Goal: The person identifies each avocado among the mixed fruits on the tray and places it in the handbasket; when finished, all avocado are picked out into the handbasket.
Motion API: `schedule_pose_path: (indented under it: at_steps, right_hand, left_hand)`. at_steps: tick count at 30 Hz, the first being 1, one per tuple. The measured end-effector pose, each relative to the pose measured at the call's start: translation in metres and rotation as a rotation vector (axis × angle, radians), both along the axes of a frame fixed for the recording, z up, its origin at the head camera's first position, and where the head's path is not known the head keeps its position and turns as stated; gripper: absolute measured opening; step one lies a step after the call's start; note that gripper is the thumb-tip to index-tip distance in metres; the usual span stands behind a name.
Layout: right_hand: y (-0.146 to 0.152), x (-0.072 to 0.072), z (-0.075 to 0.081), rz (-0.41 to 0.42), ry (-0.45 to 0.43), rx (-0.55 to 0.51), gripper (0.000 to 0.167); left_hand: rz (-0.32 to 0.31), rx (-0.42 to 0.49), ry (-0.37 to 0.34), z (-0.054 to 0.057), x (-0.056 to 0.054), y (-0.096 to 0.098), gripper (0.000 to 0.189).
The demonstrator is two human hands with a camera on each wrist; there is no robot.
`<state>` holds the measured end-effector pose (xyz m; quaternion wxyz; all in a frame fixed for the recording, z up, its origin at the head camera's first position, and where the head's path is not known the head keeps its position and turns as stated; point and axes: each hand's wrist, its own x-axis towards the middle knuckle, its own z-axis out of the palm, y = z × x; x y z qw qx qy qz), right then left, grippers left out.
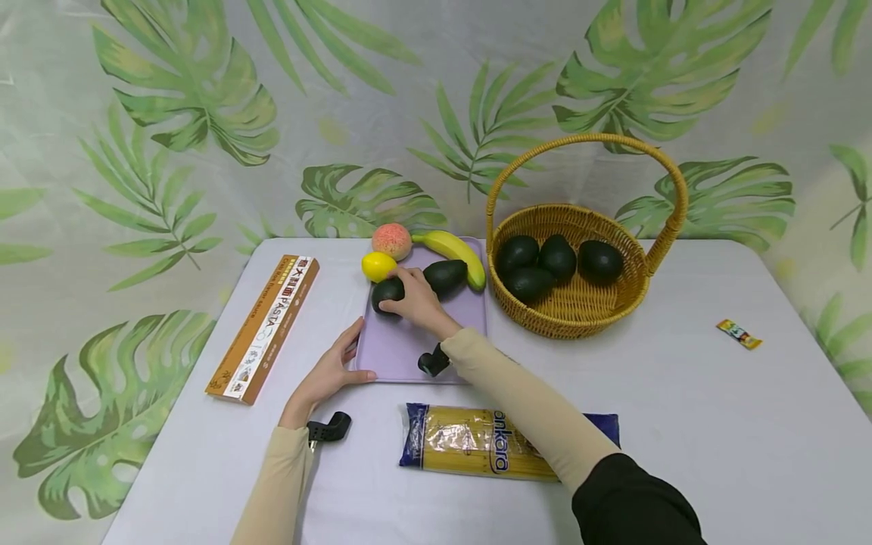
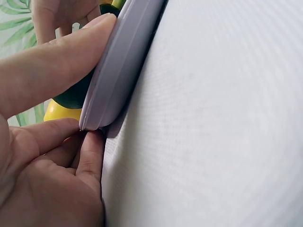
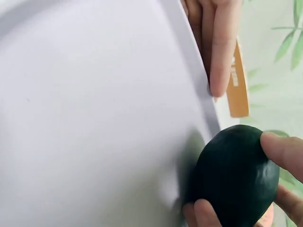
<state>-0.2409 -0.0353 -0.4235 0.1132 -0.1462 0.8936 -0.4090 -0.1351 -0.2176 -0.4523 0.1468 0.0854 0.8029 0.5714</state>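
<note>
My right hand (image 1: 418, 300) grips a dark green avocado (image 1: 387, 295) at the left side of a lilac tray (image 1: 395, 352). In the right wrist view its fingers hold the avocado (image 3: 236, 175) from both sides, over the tray's edge. My left hand (image 1: 330, 372) holds the tray's near left corner, thumb on the rim and fingers along the side, as the left wrist view shows. A second avocado (image 1: 445, 278) lies beyond the right hand. Behind them on the tray are a yellow lemon (image 1: 378, 266), a pink peach (image 1: 391, 241) and a banana (image 1: 453, 253).
A wicker basket (image 1: 568, 327) with a tall handle and several avocados stands right of the tray. An orange-brown pasta box (image 1: 262, 329) lies at left. In front is a spaghetti pack (image 1: 456, 439), partly under the right forearm. A small yellow packet (image 1: 739, 334) lies far right.
</note>
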Motion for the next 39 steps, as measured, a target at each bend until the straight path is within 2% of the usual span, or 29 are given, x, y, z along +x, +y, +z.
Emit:
schedule_pose_path:
  at_steps: [4, 8, 12, 17, 23, 28, 31, 38, 39]
  right_hand:
    - [0.006, 0.007, 0.004, 0.021, 0.02, -0.024, 0.052]
    - [0.025, 0.013, 0.013, 0.079, 0.075, -0.064, 0.052]
    - [0.058, 0.017, 0.025, 0.114, 0.124, -0.129, 0.051]
    - [0.115, 0.024, 0.044, 0.12, 0.083, -0.222, 0.051]
    - [0.187, 0.033, 0.06, 0.093, 0.023, -0.213, 0.055]
    - [0.24, 0.037, 0.063, 0.012, 0.002, -0.158, 0.057]
    - [0.266, 0.035, 0.06, -0.039, -0.023, -0.119, 0.061]
    - [0.295, 0.025, 0.049, -0.117, -0.042, -0.034, 0.068]
    - [0.296, 0.023, 0.048, -0.123, -0.035, -0.02, 0.068]
  left_hand:
    - [-0.007, 0.001, 0.004, 0.006, 0.002, 0.001, 0.095]
    - [-0.007, -0.007, 0.001, 0.006, 0.002, 0.001, 0.095]
    - [-0.004, -0.011, -0.001, 0.004, 0.0, 0.002, 0.095]
    - [-0.004, -0.01, -0.012, 0.004, 0.0, 0.002, 0.097]
    - [0.003, -0.012, -0.027, 0.003, 0.0, 0.002, 0.097]
    - [-0.001, -0.016, -0.025, 0.007, 0.001, 0.003, 0.096]
    - [-0.003, -0.024, -0.022, 0.008, 0.002, 0.003, 0.096]
    - [0.013, -0.028, -0.003, -0.025, -0.009, -0.008, 0.101]
    - [0.012, -0.029, 0.0, -0.027, -0.01, -0.008, 0.102]
